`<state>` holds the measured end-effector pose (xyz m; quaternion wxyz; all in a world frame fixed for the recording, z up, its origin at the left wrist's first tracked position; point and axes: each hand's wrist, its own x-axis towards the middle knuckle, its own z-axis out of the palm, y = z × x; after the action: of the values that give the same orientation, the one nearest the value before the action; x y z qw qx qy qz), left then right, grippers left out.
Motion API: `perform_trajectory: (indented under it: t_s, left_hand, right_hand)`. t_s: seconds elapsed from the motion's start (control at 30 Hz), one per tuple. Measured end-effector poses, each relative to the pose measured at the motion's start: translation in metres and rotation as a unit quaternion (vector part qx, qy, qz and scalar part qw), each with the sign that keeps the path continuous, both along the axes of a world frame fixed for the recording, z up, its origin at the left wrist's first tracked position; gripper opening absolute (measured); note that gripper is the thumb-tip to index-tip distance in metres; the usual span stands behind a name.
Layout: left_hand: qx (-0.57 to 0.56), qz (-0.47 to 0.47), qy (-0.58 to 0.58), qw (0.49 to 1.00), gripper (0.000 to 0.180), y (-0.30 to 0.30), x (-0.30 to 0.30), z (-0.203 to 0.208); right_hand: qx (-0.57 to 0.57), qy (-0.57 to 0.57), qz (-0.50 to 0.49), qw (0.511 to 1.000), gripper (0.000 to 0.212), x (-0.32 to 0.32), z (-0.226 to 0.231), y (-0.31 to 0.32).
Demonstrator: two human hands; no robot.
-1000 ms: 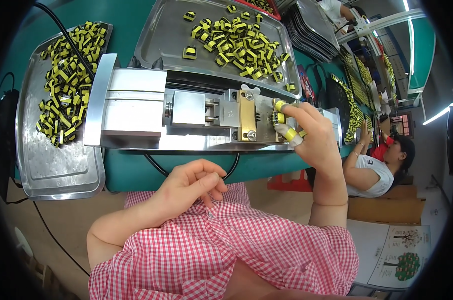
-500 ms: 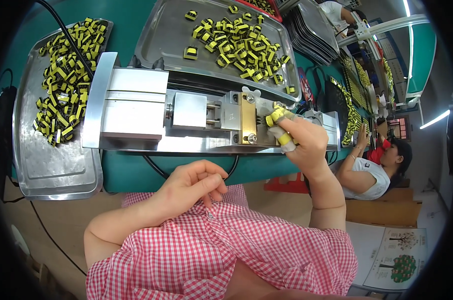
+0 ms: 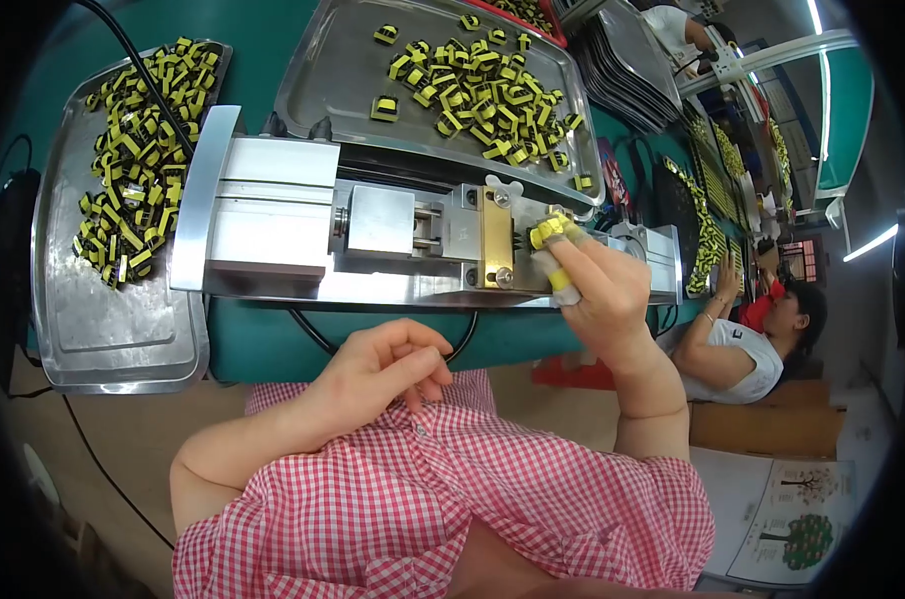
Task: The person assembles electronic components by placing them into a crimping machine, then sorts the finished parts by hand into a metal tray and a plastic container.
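Observation:
My right hand (image 3: 609, 288), with tape around fingertips, pinches a small yellow-and-black coil part (image 3: 546, 234). It keeps the part at the pin side of a brass-coloured plate (image 3: 497, 240) on a long metal bench fixture (image 3: 273, 210). Fingers hide part of the piece, so whether it touches the pins is unclear. Left of the plate, a silver block (image 3: 380, 222) sits on the fixture. My left hand (image 3: 384, 367) rests in front of my checked shirt, below the fixture, fingers loosely bent and holding nothing.
A metal tray (image 3: 123, 349) at left and another (image 3: 322, 85) behind the fixture hold heaps of yellow-and-black parts. Stacked dark trays (image 3: 622, 70) stand at far right. Black cables (image 3: 312, 334) run under the fixture. A co-worker (image 3: 732, 349) sits along the bench at right.
My right hand has shifted slightly up and left, its fingers still pinching the coil part near the brass-coloured plate. The left hand stays in place; the view has shifted slightly.

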<state>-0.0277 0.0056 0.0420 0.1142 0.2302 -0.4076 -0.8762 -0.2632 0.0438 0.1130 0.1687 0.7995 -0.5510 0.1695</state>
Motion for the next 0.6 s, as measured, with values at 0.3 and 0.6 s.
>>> perform_trajectory:
  t_s: [0.3, 0.6]
  left_hand:
    - [-0.014, -0.004, -0.007, 1.0, 0.022, -0.003, -0.002, 0.002]
    - [-0.01, 0.005, -0.007, 1.0, 0.021, -0.003, -0.001, 0.001]
  right_hand:
    - [0.023, 0.059, 0.034, 0.997, 0.025, 0.004, 0.01, -0.002]
    - [0.052, 0.078, 0.005, 0.996, 0.024, 0.013, 0.013, 0.003]
